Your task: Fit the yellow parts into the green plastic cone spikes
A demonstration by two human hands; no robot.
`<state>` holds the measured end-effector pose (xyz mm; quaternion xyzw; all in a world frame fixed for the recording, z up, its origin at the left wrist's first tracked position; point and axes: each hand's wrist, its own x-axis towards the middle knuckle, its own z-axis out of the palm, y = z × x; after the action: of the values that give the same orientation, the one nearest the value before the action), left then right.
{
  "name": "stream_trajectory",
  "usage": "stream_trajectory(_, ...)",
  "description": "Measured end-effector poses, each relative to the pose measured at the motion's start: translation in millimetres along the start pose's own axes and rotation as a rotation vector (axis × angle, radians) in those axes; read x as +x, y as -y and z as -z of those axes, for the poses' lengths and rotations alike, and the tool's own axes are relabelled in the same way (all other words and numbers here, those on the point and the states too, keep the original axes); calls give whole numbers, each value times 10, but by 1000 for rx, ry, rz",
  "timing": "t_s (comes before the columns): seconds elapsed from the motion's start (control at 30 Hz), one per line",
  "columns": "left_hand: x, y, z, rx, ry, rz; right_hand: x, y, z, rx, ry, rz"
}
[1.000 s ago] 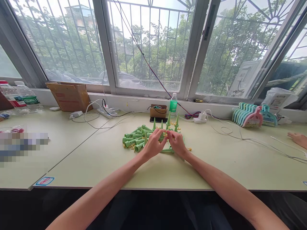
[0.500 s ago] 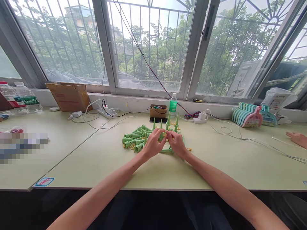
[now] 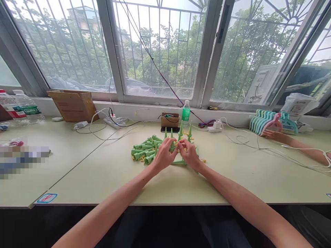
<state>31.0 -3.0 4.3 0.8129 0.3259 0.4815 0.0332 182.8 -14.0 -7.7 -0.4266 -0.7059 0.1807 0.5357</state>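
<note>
My left hand [image 3: 164, 156] and my right hand [image 3: 190, 155] meet over the middle of the pale green table [image 3: 116, 175]. Both have their fingers pinched together around a green cone-shaped plastic piece with a small yellow part [image 3: 176, 146]. Left of my hands lies a pile of green cone pieces [image 3: 143, 150] on their sides. Behind my fingers a few green cones stand upright [image 3: 181, 129]. A flat green piece [image 3: 178, 162] lies under my hands, partly hidden.
A cardboard box [image 3: 73, 103], a power strip with cables [image 3: 115, 121], a small brown box [image 3: 170, 120] and a green-labelled bottle [image 3: 185, 112] line the sill. Water bottles [image 3: 22, 106] stand far left. Another person's hand [image 3: 276, 136] reaches toward stacked teal and pink dustpans [image 3: 271, 122] at right.
My hands stay pinched on the same green piece, fingers shifting slightly. The other person's arm at the right has stretched leftward across the table to the stacked dustpans.
</note>
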Motion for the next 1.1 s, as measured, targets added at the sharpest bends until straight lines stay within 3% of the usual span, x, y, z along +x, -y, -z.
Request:
stream_trajectory(0.4,-5,-27,23,-23,37,-15,20,-10,-1,-117,-30,21)
stream_trajectory(0.73,-6,-18,15,-5,24,1,8,-17,-1,-1,31,35)
stream_trajectory(1.1,-10,-14,16,-54,60,-17,14,-11,-4,-125,-21,22)
